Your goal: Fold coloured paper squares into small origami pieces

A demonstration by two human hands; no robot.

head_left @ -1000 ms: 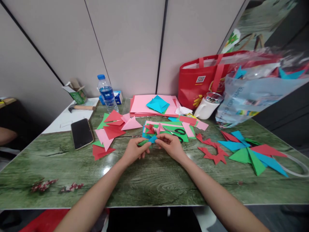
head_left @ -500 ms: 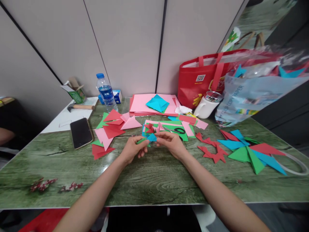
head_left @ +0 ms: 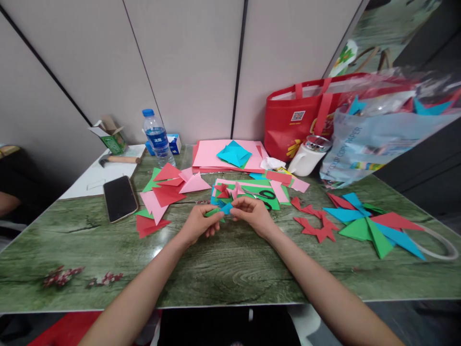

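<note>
Between my hands is a small folded piece of blue paper (head_left: 226,208) with green paper (head_left: 212,212) beside it. My left hand (head_left: 201,222) pinches the folded piece from the left, thumb on top. From the right, my right hand (head_left: 252,214) pinches the blue part's edge between thumb and fingers. Just behind lie small red (head_left: 222,191) and pink (head_left: 236,190) folded pieces and black-handled scissors (head_left: 265,194) on green sheets (head_left: 274,204).
Loose folded papers (head_left: 169,194) and a phone (head_left: 120,198) lie left. Behind stand a bottle (head_left: 157,138), a hammer (head_left: 120,159) lying nearby, and pink sheets (head_left: 205,154). Right are a mug (head_left: 307,159), bags (head_left: 284,122), a red paper chain (head_left: 320,230) and coloured pieces (head_left: 360,229).
My right fingers have moved slightly left and closer to my left hand, covering more of the blue piece. The whole view has shifted very slightly.
</note>
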